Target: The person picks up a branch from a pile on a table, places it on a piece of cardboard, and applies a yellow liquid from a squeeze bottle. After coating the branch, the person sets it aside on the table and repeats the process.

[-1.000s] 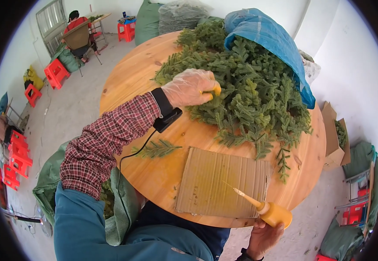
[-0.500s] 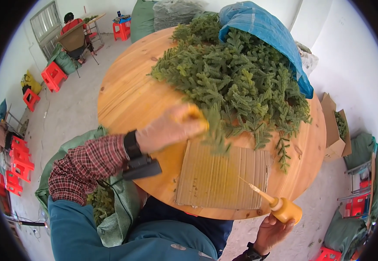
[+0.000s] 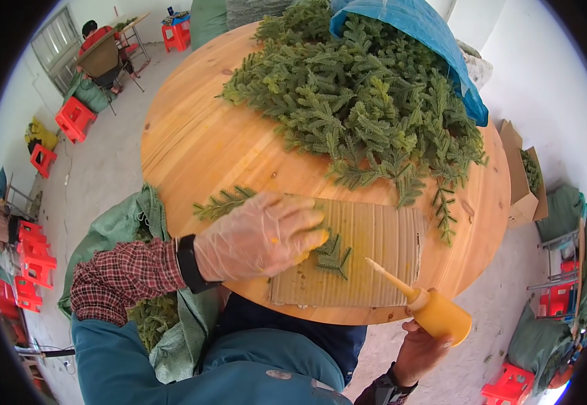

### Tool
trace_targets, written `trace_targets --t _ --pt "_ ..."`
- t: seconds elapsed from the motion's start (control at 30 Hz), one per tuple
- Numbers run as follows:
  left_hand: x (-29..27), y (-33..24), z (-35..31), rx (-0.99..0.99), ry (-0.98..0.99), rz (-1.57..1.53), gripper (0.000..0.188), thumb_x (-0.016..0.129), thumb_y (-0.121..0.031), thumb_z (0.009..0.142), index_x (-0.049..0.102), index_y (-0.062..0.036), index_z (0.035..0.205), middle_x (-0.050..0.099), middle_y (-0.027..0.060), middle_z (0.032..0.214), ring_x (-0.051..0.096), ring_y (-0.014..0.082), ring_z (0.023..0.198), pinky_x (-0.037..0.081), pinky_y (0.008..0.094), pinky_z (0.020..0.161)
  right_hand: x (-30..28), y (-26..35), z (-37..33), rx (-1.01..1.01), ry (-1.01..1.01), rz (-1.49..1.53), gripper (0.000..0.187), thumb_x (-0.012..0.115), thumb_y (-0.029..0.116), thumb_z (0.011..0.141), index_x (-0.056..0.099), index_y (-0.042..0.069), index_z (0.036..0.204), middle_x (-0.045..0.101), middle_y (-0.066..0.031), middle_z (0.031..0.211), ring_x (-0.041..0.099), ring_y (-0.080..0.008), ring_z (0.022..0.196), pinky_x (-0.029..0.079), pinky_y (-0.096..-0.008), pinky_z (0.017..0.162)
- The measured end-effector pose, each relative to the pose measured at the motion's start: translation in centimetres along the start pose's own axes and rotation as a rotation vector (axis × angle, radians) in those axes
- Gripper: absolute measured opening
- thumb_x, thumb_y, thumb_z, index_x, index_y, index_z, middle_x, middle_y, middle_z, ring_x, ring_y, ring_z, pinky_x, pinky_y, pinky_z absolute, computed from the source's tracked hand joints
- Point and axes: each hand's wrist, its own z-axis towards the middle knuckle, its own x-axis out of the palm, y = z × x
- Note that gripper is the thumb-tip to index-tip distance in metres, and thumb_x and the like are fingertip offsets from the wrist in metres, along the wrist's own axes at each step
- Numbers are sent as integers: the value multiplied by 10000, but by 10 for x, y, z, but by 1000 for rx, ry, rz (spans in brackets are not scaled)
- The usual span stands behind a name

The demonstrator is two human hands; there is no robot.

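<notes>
My left hand point(image 3: 263, 236), in a thin clear glove with yellow-stained fingertips, is closed over a green artificial fir sprig point(image 3: 335, 258) at the left part of a cardboard sheet point(image 3: 381, 270). Needles show past the fingertips; more greenery point(image 3: 224, 202) sticks out behind the hand, and whether it is the same sprig I cannot tell. Off the table's near edge, my right hand point(image 3: 423, 351) grips a yellow squeeze bottle point(image 3: 441, 317). Its long nozzle tilts up to the left over the cardboard. The palm hides where the sprig is pinched.
A large heap of fir sprigs point(image 3: 354, 108) covers the far part of the round wooden table point(image 3: 179, 142), partly under a blue sack point(image 3: 408, 34). A green sack point(image 3: 128, 216) stands by my left arm. An open carton point(image 3: 520, 189) is at right; a seated person point(image 3: 97, 37) is far left.
My left hand has come down from beside the heap onto the cardboard with the sprig. My right hand still holds the bottle, its nozzle slightly higher. The whole view has shifted a little.
</notes>
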Motion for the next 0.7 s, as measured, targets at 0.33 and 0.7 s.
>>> trace_targets --t 0.33,0.7 --pt "17 -15 -19 9 225 27 333 612 -190 871 643 -41 1166 641 103 1180 611 248 1115 487 375 936 34 -2 -7 -59 90 -505 971 791 634 720 362 -18 1297 549 -207 1219 584 -355 1204 532 -443 912" --pt "17 -15 -21 -13 244 -5 333 569 -179 889 638 -28 1177 639 124 1210 606 263 1148 483 384 960 68 -7 -8 20 114 -440 938 877 480 694 324 3 1282 532 -225 1206 568 -404 1217 473 -489 1019"
